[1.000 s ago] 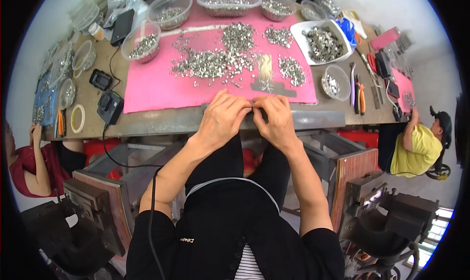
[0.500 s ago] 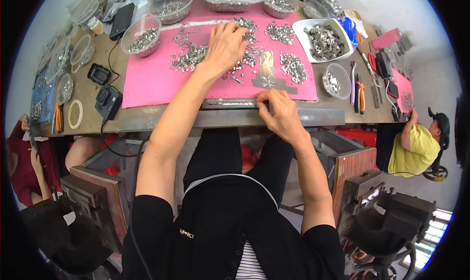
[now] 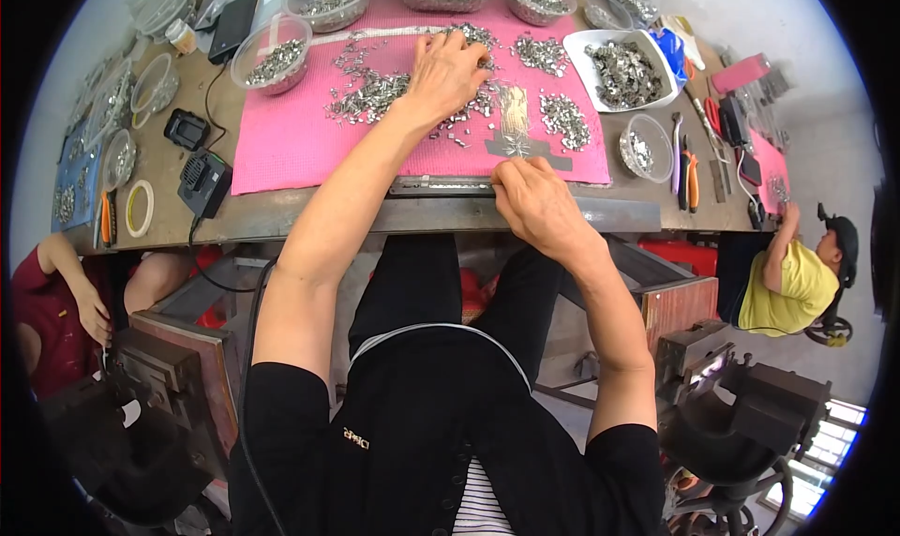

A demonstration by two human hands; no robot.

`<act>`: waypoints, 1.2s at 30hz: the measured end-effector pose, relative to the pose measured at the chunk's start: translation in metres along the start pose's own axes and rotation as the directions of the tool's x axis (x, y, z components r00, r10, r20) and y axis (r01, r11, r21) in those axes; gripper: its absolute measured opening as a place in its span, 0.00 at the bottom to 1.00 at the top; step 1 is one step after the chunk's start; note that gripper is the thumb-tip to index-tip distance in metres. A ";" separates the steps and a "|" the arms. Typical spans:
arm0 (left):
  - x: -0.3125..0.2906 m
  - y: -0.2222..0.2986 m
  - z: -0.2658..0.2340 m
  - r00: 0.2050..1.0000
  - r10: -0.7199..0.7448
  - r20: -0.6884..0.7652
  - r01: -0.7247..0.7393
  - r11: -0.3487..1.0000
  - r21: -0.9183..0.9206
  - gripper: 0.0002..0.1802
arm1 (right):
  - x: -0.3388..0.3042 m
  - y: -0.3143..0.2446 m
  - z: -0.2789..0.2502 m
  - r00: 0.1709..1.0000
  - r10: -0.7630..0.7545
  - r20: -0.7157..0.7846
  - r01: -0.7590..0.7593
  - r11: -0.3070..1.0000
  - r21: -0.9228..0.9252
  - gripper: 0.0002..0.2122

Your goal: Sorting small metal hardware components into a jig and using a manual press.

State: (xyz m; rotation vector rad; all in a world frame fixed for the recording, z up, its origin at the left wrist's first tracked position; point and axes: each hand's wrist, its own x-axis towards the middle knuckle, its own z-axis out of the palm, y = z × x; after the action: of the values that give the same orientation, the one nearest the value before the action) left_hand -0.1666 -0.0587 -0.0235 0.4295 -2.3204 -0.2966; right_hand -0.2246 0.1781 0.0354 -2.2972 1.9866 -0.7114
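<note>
My left hand [image 3: 445,75] reaches over a pink mat [image 3: 281,151], its bent fingers slightly apart on a heap of small shiny metal pieces [image 3: 472,35]. Nothing shows between those fingers. At the near edge of the mat my right hand [image 3: 542,206] is closed, fingertips together at the right end of a narrow metal bar fixture [image 3: 441,187]. Whatever it pinches is hidden. Just beyond it, thin silvery pins [image 3: 516,146] fan out on a dark grey strip [image 3: 558,163], below a bundle of pale gold pins [image 3: 513,111]. More loose metal pieces [image 3: 370,98] lie left of my left wrist.
Tubs of metal parts line the back, with a clear tub [image 3: 272,56] at left and a white tray [image 3: 621,72] at right. Pliers [image 3: 689,175], a tape roll [image 3: 140,208] and a black charger [image 3: 203,184] flank the mat. Other people sit at both sides.
My left hand has shifted slightly right over the heap. My right hand has turned and curled more, hiding its thumb. The person at left has lowered a hand; the view has tilted slightly.
</note>
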 end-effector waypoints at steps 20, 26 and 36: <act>-0.001 0.011 -0.024 0.988 -0.156 0.000 0.143 0.905 -0.400 0.08 | -0.004 -0.013 0.013 0.988 -0.002 -0.151 0.004 1.000 0.010 0.08; -0.038 0.043 -0.060 0.976 -0.191 0.105 0.218 0.867 -0.448 0.08 | -0.008 -0.011 0.032 0.950 0.162 -0.267 -0.113 0.975 0.189 0.07; -0.073 0.043 -0.069 0.972 -0.063 0.227 0.143 0.923 -0.358 0.04 | -0.003 -0.020 0.040 0.904 0.300 -0.305 -0.218 0.936 0.275 0.07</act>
State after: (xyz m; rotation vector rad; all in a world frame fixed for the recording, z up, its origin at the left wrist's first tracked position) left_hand -0.0783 0.0034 -0.0076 0.3419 -2.3747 -0.8573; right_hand -0.1924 0.1740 0.0044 -1.8242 2.1445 -1.3131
